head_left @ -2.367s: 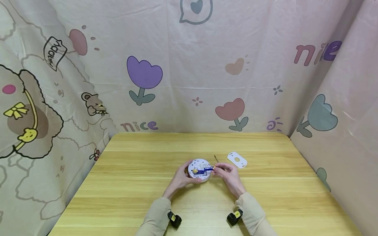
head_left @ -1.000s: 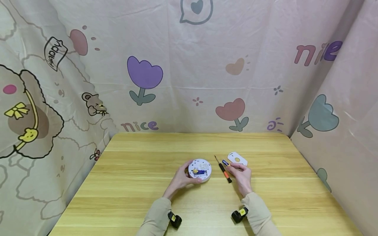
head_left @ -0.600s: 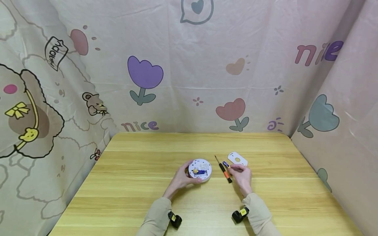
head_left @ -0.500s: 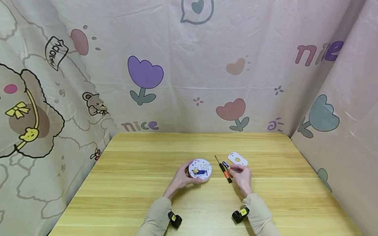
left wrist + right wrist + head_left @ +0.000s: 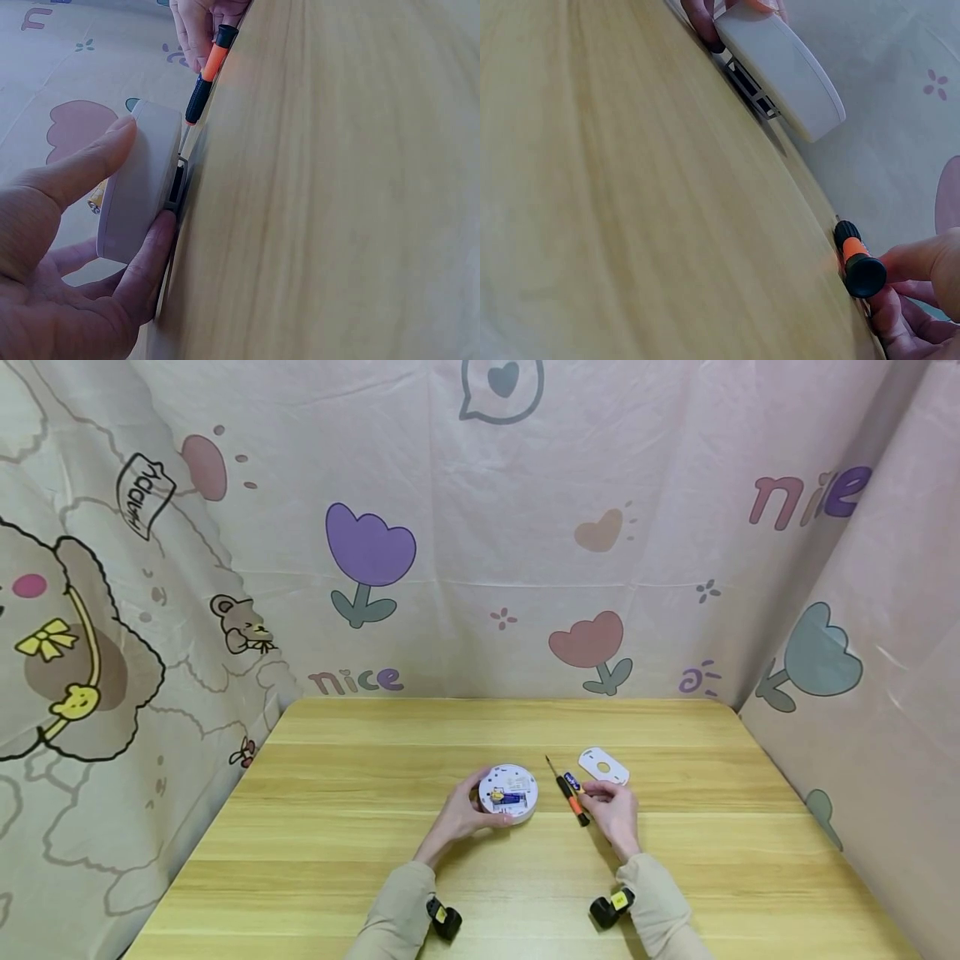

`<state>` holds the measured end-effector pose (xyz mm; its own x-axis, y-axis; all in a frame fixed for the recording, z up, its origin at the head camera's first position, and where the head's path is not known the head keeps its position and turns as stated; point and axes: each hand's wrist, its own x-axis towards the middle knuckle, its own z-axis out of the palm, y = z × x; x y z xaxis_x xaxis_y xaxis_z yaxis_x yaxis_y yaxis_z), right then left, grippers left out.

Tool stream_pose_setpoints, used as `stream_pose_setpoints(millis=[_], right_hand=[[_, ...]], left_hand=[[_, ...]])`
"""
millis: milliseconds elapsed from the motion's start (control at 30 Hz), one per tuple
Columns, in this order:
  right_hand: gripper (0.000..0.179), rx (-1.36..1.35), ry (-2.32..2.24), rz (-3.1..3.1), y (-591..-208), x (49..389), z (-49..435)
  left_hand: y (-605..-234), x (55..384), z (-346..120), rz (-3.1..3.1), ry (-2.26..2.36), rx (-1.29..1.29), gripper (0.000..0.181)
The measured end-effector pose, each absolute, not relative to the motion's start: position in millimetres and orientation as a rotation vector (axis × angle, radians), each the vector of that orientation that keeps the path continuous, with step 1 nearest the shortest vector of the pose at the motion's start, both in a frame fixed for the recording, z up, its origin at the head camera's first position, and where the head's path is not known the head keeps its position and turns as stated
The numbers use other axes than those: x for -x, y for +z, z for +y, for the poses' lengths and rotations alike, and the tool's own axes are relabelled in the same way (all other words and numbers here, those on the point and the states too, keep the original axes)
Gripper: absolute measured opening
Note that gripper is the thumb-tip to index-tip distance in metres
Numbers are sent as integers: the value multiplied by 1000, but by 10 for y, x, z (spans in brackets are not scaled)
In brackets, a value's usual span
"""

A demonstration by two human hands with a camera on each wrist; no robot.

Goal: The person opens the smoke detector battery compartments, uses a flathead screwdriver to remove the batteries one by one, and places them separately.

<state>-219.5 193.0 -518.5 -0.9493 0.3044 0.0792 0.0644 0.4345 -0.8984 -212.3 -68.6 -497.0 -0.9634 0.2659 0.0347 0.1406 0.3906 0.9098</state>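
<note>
My left hand (image 5: 457,815) grips a round white smoke detector (image 5: 519,780) by its rim, fingers behind and thumb at the front. A blue and gold battery (image 5: 512,797) lies in the recess on its upward face. In the left wrist view the detector (image 5: 141,184) shows its plain side, tilted, with a small bracket open at the table. To the right, my right hand (image 5: 615,815) pinches the near end of another blue battery (image 5: 573,782) close to the table. Just left of this battery lies a screwdriver (image 5: 574,803) with a black and orange handle.
Behind my right hand lies a white oblong plate (image 5: 617,772) with a round hole. Everything is on a wooden table (image 5: 360,827), with patterned cloth (image 5: 480,635) hanging along its back and sides. Black cameras (image 5: 445,919) are strapped to both wrists.
My right hand has carried the battery from the detector rightward to beside the screwdriver, uncovering the screwdriver. It has since shifted only slightly. My left hand has kept its grip on the detector.
</note>
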Motion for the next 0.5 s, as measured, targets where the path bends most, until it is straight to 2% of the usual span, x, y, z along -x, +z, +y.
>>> stream_pose_setpoints(millis=[500], right_hand=[[19,270,1513,-2428,-5211,2206,1931]], left_hand=[[-4958,2114,-685,2518,1629,-356,98]])
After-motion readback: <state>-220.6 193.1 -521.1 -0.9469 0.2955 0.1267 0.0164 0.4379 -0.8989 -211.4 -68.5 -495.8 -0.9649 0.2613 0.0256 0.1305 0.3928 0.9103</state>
